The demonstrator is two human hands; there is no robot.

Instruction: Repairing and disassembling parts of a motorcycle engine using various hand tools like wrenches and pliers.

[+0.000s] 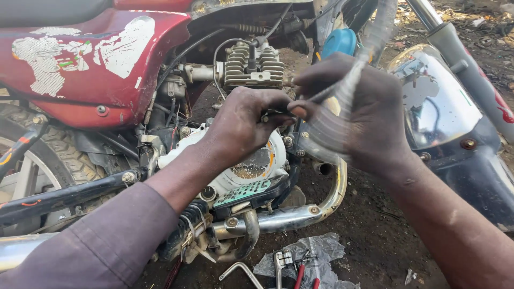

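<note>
A dark red motorcycle with a peeling tank [91, 59] fills the view, its finned engine cylinder [254, 67] in the middle. My left hand [243, 120] is closed in front of the round white engine cover [251, 163], pinching a small dark part, too small to identify. My right hand [356, 109] is closed around a clear flexible hose [369, 37] that runs up and away, blurred by motion. The fingertips of both hands meet just above the engine cover.
A chrome exhaust pipe [300, 214] curves below the engine. On the dirt ground lie a grey plastic sheet [316, 257] with red-handled pliers [302, 273] and a metal wrench [241, 270]. The chrome front mudguard [433, 101] is at right, the rear tyre [59, 150] at left.
</note>
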